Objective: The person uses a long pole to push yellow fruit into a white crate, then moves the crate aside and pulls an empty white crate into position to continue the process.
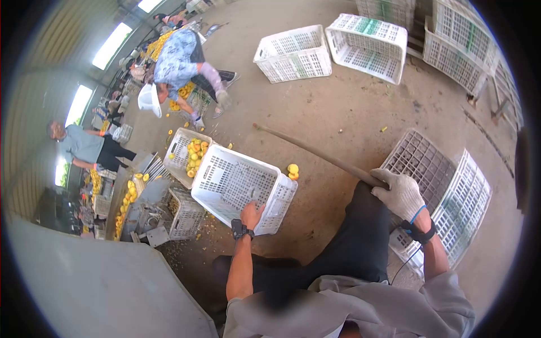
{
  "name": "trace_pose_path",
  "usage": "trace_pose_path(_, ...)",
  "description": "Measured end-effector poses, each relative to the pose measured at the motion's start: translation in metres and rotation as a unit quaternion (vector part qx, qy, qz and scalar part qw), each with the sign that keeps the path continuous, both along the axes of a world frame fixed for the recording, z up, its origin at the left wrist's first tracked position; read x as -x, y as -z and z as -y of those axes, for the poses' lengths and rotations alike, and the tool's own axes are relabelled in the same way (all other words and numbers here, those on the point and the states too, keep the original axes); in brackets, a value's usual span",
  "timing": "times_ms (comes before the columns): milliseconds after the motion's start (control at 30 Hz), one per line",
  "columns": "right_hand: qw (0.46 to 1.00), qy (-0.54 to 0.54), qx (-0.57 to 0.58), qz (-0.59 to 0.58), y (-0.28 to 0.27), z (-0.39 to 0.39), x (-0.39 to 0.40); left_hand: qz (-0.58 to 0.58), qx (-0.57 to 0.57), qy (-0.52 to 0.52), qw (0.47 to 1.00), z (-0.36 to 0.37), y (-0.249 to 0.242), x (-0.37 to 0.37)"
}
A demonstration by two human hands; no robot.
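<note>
My bare left hand, with a black band at the wrist, is closed on the near rim of a white plastic crate. This crate holds nothing and leans at a tilt over another white crate. Beyond it, a third crate has yellow-orange fruit, like peaches, inside. My right hand, in a pale knitted glove, is wrapped round the end of a long wooden stick. The stick's far end points forward and left, above the floor.
A metal machine with a fruit-filled chute stands left, behind a grey panel. A co-worker in a white hat bends over fruit ahead; another person stands left. Crates lie ahead, and more sit right. Loose fruit dots the floor.
</note>
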State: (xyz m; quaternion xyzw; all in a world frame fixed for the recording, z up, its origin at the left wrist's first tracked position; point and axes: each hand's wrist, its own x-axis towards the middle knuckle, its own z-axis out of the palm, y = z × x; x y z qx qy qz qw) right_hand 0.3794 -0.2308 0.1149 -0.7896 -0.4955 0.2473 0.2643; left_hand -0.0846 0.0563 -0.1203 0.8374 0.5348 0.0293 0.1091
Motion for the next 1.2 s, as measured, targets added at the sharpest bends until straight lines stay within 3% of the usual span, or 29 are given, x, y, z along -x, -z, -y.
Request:
trace_pose_path(233, 0.999, 0.031, 0.01, -0.009, 0.009, 0.006, -0.013, -0.11, 0.067, 0.135, 0.982, -0.058, -0.093, -0.079)
trace_pose_path(367, 0.997, 0.062, 0.032, 0.019, 0.018, 0.001, -0.046, -0.058, 0.05, 0.213, 0.974, -0.071, -0.105, -0.118)
trace_pose_path(467, 0.992, 0.048, 0.066, 0.094, 0.044, -0.003, -0.065, 0.008, 0.121, 0.205, 0.971, -0.075, -0.072, -0.151)
trace_pose_path(533, 0.974, 0.033, 0.11, 0.197, 0.077, -0.007, -0.07, 0.003, 0.065, 0.245, 0.967, -0.077, -0.023, -0.162)
trace_pose_path(567, 0.97, 0.042, 0.124, 0.207, 0.091, -0.011, -0.071, 0.001, 0.034, 0.264, 0.964, -0.078, 0.002, -0.168)
trace_pose_path(600, 0.965, 0.051, 0.139, 0.218, 0.104, -0.017, -0.072, -0.024, -0.01, 0.239, 0.971, -0.064, -0.006, -0.188)
trace_pose_path(667, 0.955, 0.076, 0.179, 0.225, 0.134, -0.028, -0.081, -0.053, -0.1, 0.26, 0.959, -0.066, 0.053, -0.199)
trace_pose_path(700, 0.955, 0.083, 0.145, 0.246, 0.151, -0.03, -0.088, -0.069, -0.145, 0.268, 0.95, -0.064, 0.079, -0.207)
trace_pose_path(733, 0.954, 0.091, 0.108, 0.265, 0.169, -0.031, -0.094, -0.161, -0.159, 0.269, 0.936, -0.05, 0.083, -0.222)
trace_pose_path(833, 0.946, 0.108, 0.052, 0.303, 0.211, -0.033, -0.111, -0.119, -0.121, 0.254, 0.952, -0.036, 0.103, -0.247)
trace_pose_path(867, 0.941, 0.111, 0.04, 0.316, 0.213, -0.034, -0.112, -0.168, -0.04, 0.22, 0.96, -0.039, 0.107, -0.255)
trace_pose_path(967, 0.928, 0.106, 0.025, 0.355, 0.224, -0.037, -0.114, -0.169, -0.123, 0.102, 0.973, -0.062, 0.163, -0.258)
trace_pose_path(1067, 0.91, 0.101, 0.038, 0.4, 0.237, -0.042, -0.113, -0.23, -0.085, -0.002, 0.969, -0.09, 0.218, -0.253)
trace_pose_path(1200, 0.899, 0.094, 0.015, 0.427, 0.242, -0.048, -0.114, -0.256, 0.005, -0.063, 0.965, -0.117, 0.232, -0.245)
